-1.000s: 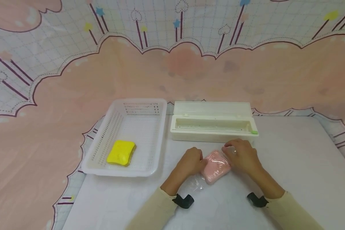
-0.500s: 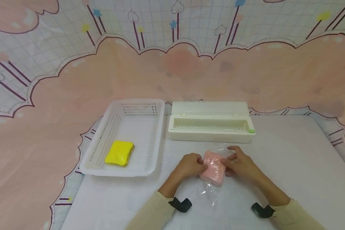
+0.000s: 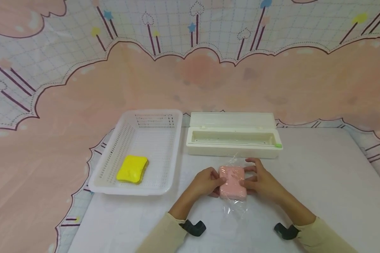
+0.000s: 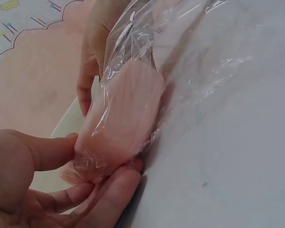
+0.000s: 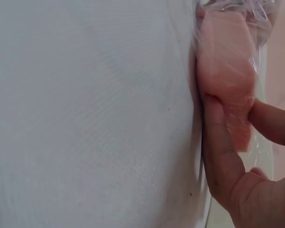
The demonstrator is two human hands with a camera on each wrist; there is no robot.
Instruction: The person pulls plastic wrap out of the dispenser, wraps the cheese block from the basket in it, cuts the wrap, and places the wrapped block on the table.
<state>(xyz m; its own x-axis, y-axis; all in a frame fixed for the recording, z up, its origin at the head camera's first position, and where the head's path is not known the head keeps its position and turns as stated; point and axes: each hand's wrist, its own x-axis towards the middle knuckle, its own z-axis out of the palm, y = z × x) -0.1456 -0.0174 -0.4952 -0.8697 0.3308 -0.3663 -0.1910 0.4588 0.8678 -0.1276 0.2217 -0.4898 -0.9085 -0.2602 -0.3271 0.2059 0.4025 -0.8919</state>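
Note:
A pink block (image 3: 232, 187) with rounded corners is wrapped in clear plastic film, with loose film (image 3: 235, 208) sticking out at its near and far ends. My left hand (image 3: 206, 181) pinches the left edge, thumb on top and fingers below, as the left wrist view shows. On the opposite edge my right hand (image 3: 262, 181) pinches it between thumb and fingers; its index finger points out past the far corner. In the right wrist view the wrapped pink block (image 5: 226, 54) is seen edge-on, close over the white tabletop (image 5: 95, 118).
Behind the hands stands a long white box (image 3: 234, 151) with its lid raised and a green tab (image 3: 278, 145) at the right end. On the left is a white perforated basket (image 3: 158, 158) with a yellow pillow-shaped block (image 3: 133, 169) in it. A patterned cloth hangs behind.
The pink block has turned from slanted to square with the table. My right hand has come from the far film end to the block's right edge, its thumb now on top.

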